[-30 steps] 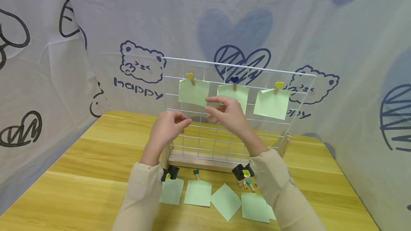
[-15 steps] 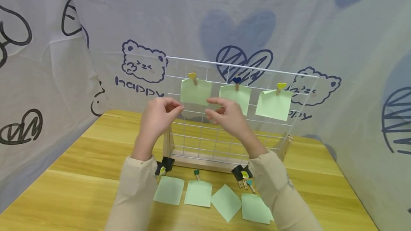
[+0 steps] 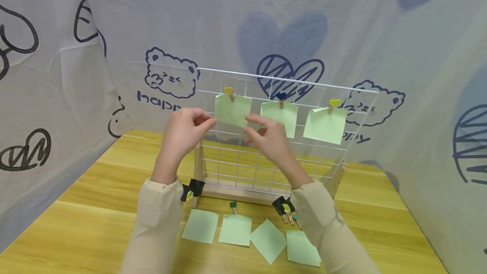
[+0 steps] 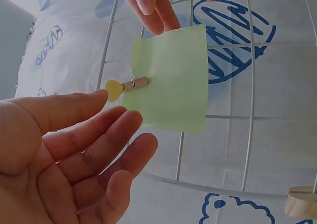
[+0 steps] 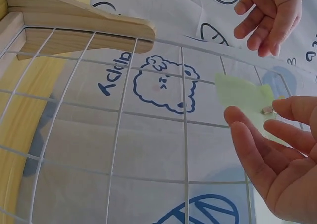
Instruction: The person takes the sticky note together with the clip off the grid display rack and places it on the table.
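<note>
A pale green sticky note (image 3: 233, 111) hangs from the white wire grid (image 3: 323, 84) under a yellow heart-topped clothespin (image 4: 115, 90). My left hand (image 3: 181, 132) is at the note's left edge, its fingers loosely bent and apart in the left wrist view, thumb beside the yellow heart. My right hand (image 3: 271, 136) is at the note's lower right corner, thumb and forefinger spread, with nothing between them in the right wrist view. It partly covers the middle note (image 3: 285, 115), hung by a dark blue heart clothespin (image 3: 281, 96). A third note (image 3: 325, 127) hangs at right.
Several green notes (image 3: 200, 226) lie along the front of the wooden table (image 3: 95, 189). A green heart clothespin (image 3: 233, 206) lies behind them, with more clothespins (image 3: 291, 219) by the right sleeve. Wooden feet (image 3: 338, 176) hold the grid before a printed cloth (image 3: 228, 20).
My left hand has risen and moved left, from below the left note to its left edge. My right hand has stayed nearly in place. The hanging notes remain on the grid.
</note>
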`<state>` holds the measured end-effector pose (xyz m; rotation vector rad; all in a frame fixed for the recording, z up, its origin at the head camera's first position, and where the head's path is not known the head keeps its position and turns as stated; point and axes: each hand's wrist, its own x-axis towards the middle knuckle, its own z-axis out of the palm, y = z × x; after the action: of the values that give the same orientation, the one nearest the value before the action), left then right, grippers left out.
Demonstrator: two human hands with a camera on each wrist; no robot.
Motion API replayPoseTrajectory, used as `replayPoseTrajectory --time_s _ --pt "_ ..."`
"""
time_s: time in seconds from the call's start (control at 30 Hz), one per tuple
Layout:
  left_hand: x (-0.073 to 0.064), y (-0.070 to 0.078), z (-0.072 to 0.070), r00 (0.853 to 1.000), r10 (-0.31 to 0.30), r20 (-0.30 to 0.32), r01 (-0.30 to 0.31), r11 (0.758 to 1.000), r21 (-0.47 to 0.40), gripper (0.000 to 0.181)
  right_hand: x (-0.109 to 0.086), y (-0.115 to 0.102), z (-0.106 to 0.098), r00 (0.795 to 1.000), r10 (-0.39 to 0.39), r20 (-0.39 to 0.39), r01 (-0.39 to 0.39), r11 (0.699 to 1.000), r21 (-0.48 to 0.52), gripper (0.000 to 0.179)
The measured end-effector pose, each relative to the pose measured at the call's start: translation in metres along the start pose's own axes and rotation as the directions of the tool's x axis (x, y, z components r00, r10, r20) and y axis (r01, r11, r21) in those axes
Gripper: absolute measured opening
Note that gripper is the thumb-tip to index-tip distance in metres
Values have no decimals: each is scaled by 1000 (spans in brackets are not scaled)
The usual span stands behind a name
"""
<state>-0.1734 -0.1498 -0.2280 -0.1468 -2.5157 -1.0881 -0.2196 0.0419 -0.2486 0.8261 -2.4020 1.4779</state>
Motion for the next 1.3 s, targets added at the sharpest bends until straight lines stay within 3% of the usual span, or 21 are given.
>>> replayPoseTrajectory --time_s 0.13,0.27,0.43,0.63,0.8,1.07,1.3 --pt "2 4 -1 1000 14 -6 -14 1000 0 20 2 3 0 999 -37 -24 39 997 62 27" --pt "4 7 -1 992 83 -91 -85 996 -18 17 4 5 1 1000 -25 -7 26 995 98 25" --pt "12 10 2 953 178 -247 -195 980 -48 12 7 8 4 1000 -13 -24 16 993 118 23" --pt "22 11 9 928 217 -303 -255 962 -93 13 10 12 10 994 -44 -96 60 982 178 17" --pt "30 13 13 896 249 -366 -298 951 -81 12 11 14 14 988 -71 -138 99 972 211 15" --pt "40 16 19 872 278 -402 -311 950 -19 14 13 19 20 982 -62 -177 105 963 248 12" --pt "44 19 21 866 311 -391 -304 949 84 17 13 19 20 984 -58 -169 101 961 258 12"
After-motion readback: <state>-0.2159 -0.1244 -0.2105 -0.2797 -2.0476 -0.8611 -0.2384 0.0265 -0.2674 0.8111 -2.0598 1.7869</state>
